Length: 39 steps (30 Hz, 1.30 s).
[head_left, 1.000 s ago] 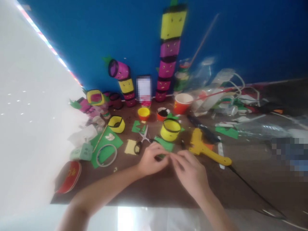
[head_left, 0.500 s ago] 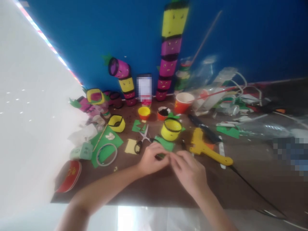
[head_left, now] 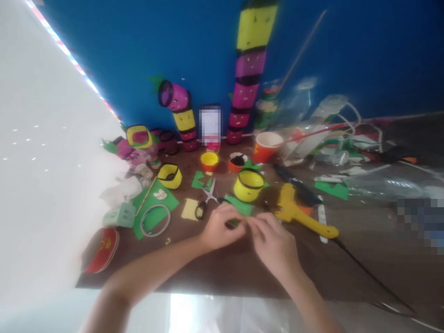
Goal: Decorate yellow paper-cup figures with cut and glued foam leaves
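Above the front part of the brown table, my left hand [head_left: 224,227] and my right hand [head_left: 274,240] meet with fingertips pinched together. Whatever lies between the fingertips is too small and blurred to name. Just beyond them sits a yellow cup with a black rim [head_left: 248,186], with a piece of green paper [head_left: 241,205] in front of it. Open scissors [head_left: 209,197] lie beyond my left hand, close to a pale yellow paper square [head_left: 190,209]. To the right of my right hand rests a yellow glue gun [head_left: 301,213] with a black cord.
Decorated purple and yellow cup stacks [head_left: 244,95] stand against the blue wall. A white tape ring [head_left: 155,221] lies on green paper at left, near a red cap-like item [head_left: 104,251]. An orange paper cup [head_left: 266,147] and clear plastic bottles [head_left: 374,182] occupy the back right.
The view has shifted slightly, so the things on the table appear a little to the right and higher. Both hands stay pinched together, with only small finger movement.
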{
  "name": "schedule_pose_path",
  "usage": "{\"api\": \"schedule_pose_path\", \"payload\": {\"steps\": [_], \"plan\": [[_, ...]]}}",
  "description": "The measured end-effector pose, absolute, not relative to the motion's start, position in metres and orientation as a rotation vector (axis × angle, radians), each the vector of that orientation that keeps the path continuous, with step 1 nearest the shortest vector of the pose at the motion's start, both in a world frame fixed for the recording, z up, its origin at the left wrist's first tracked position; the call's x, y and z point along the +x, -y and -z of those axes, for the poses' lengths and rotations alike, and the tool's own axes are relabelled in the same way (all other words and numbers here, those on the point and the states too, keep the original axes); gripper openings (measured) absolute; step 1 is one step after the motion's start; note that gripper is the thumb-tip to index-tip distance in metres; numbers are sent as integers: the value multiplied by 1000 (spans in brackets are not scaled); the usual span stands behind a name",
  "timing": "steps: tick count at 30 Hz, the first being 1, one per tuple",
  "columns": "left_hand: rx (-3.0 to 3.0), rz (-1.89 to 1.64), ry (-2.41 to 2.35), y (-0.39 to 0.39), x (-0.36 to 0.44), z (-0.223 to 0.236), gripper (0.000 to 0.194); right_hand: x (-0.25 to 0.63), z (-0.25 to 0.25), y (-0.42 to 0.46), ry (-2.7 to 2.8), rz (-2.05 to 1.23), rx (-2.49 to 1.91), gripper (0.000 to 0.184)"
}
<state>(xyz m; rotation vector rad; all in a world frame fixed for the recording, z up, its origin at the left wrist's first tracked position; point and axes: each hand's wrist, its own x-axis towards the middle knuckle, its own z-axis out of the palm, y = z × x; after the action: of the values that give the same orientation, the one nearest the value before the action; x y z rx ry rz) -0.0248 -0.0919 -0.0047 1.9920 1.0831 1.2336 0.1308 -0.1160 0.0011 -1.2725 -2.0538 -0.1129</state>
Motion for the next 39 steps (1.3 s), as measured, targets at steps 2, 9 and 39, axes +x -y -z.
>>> {"api": "schedule_pose_path", "payload": {"steps": [2,9,39], "plan": [[1996,-1226,-1086,92,-25,4,7,131,-1,116,2048,91,-1281,18],[1994,-1227,-1082,91,-25,5,9,133,-2,115,2008,-10,-1253,16],[1994,-1244,-1092,90,-24,9,8,128,3,115,1944,-134,-1243,10]]}}
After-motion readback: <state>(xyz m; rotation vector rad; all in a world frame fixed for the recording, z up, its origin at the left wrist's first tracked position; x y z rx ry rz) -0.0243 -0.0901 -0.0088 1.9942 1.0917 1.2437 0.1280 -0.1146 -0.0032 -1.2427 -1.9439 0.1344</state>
